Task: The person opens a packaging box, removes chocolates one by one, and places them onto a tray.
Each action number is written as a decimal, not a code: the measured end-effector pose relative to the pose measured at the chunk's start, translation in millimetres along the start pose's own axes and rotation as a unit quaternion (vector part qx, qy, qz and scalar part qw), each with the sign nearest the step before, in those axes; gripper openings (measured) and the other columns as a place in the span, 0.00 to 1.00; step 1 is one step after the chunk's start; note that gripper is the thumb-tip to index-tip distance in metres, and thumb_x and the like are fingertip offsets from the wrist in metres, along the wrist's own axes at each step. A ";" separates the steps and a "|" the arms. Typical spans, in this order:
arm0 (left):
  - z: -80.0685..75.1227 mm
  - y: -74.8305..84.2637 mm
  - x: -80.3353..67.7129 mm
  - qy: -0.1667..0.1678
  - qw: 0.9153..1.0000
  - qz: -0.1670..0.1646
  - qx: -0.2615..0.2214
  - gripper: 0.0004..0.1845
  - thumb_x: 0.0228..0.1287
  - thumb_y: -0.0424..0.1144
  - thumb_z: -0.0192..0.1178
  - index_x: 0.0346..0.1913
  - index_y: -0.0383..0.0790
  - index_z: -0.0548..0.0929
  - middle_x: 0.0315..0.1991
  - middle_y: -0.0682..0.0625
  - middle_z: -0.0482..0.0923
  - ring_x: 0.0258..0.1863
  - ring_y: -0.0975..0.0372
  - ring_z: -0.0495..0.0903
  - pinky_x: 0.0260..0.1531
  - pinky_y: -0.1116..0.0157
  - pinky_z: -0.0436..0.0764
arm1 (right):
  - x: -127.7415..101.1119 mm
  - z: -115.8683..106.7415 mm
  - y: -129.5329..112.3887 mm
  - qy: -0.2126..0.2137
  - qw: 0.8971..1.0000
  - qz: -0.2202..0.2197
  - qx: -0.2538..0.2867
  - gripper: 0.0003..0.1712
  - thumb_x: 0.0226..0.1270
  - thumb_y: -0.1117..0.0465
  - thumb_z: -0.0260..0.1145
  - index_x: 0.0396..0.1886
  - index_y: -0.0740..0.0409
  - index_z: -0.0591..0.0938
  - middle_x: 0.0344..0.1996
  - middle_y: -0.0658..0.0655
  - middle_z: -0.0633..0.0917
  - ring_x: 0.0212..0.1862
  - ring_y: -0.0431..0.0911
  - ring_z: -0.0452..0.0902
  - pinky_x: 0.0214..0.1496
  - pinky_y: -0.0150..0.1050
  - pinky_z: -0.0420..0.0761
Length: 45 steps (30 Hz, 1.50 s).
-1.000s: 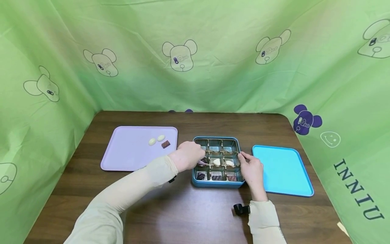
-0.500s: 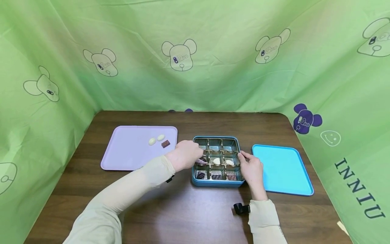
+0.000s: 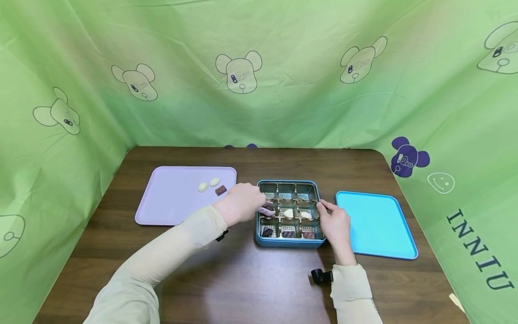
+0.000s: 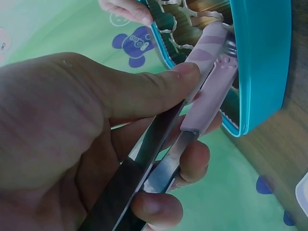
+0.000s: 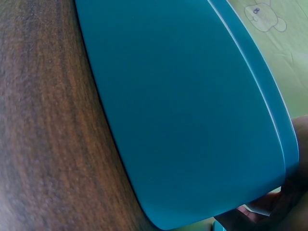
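Observation:
My left hand (image 3: 240, 203) holds tongs (image 4: 211, 101) with pink paw-shaped tips, thumb on one arm and fingers around the other. In the head view the tips reach into the left middle compartment of a blue box (image 3: 289, 243). Whether a piece lies between them is hard to tell. My right hand (image 3: 336, 227) grips the box's right edge. The gold insert has nine-style square compartments in rows. White chocolates (image 3: 288, 213) sit in the centre and right middle ones. A dark striped chocolate (image 3: 267, 232) and two brown ones lie in the front row.
A lilac tray (image 3: 166, 202) at left carries two white oval chocolates (image 3: 203, 186) and a brown square chocolate (image 3: 221, 190). A bright blue tray (image 3: 380, 225) lies right of the box. Green printed cloth (image 3: 299, 112) surrounds the wooden table (image 3: 251, 283).
My left hand has drawn slightly left and back, so more of the pink tong tips shows over the left middle compartment. My right hand stays on the box edge.

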State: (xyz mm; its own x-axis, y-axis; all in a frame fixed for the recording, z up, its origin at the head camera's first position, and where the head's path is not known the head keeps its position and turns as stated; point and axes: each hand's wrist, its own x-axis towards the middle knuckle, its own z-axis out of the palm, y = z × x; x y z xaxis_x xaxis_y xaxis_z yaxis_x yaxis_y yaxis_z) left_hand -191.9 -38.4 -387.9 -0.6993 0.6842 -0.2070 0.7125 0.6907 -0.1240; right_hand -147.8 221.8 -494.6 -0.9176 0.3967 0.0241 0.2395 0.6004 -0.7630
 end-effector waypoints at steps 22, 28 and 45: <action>-6.6 -11.6 -14.6 0.049 0.998 -0.009 -0.027 0.04 0.61 0.33 0.65 0.35 0.46 0.87 0.34 0.49 0.86 0.31 0.54 0.84 0.30 0.53 0.84 | -0.5 1.4 0.5 0.010 1.000 -0.008 -0.005 0.21 0.76 0.56 0.61 0.58 0.67 0.83 0.54 0.69 0.84 0.60 0.64 0.77 0.53 0.59 0.76; -10.3 -14.6 -19.3 0.055 0.998 -0.014 -0.037 0.02 0.62 0.35 0.67 0.33 0.47 0.86 0.32 0.49 0.85 0.29 0.55 0.84 0.28 0.54 0.84 | -0.4 2.3 0.7 0.011 1.000 -0.004 -0.006 0.22 0.76 0.55 0.61 0.58 0.66 0.83 0.52 0.69 0.85 0.57 0.63 0.80 0.50 0.58 0.78; -18.4 -22.2 -29.4 0.075 0.996 -0.021 -0.032 0.02 0.60 0.36 0.70 0.33 0.44 0.86 0.30 0.48 0.84 0.31 0.55 0.84 0.31 0.54 0.84 | 0.9 3.2 0.5 0.017 1.000 -0.003 -0.005 0.21 0.77 0.55 0.61 0.59 0.66 0.83 0.52 0.68 0.85 0.56 0.62 0.81 0.48 0.57 0.79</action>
State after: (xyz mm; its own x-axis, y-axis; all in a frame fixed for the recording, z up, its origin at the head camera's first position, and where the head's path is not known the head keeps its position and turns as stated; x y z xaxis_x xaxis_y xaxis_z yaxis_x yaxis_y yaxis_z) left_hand -188.2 -69.6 -361.2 -0.7323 0.6787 -0.0558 0.6810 0.7294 -0.0653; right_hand -149.5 220.2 -497.1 -0.9078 0.4163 0.0506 0.2372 0.6091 -0.7568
